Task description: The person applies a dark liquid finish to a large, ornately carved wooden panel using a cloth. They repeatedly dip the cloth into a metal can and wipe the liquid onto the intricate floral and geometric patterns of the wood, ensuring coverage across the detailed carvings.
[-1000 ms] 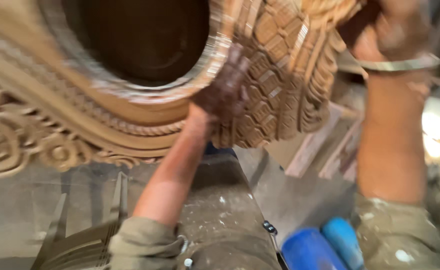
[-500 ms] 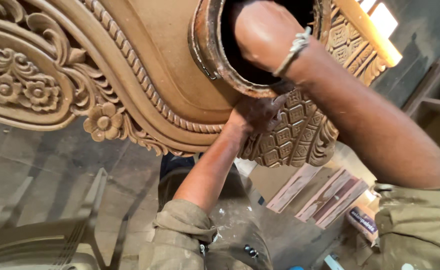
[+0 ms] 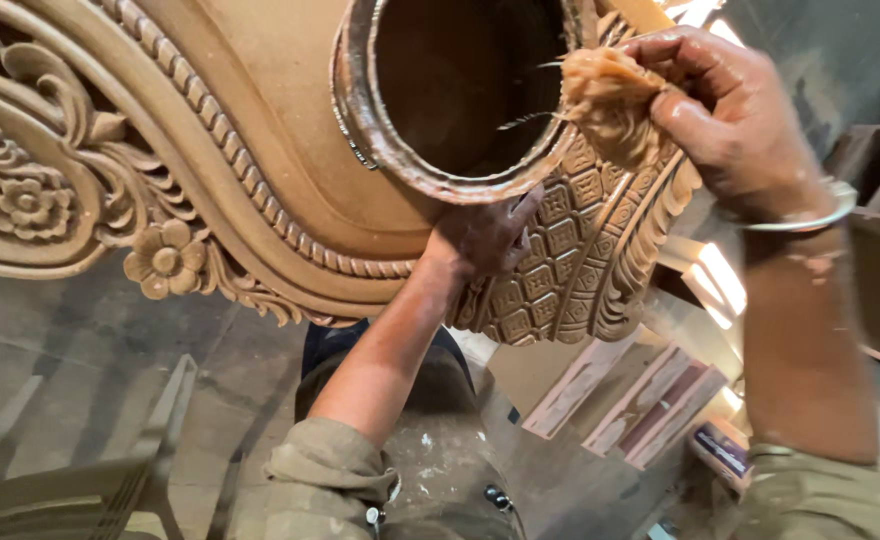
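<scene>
Dusty concrete floor lay below a carved wooden panel. Left hand gripped a round can; right hand squeezed a soaked rag at its rim.

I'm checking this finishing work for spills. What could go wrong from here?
1. The right hand holds a soaked tan wad of cloth just outside the round stained tin; strands trail from it, so liquid could drip onto the carved light-brown wooden panel.
2. The left hand seems to prop the tilted tin from below with little grip; it might slip and spill.
</scene>
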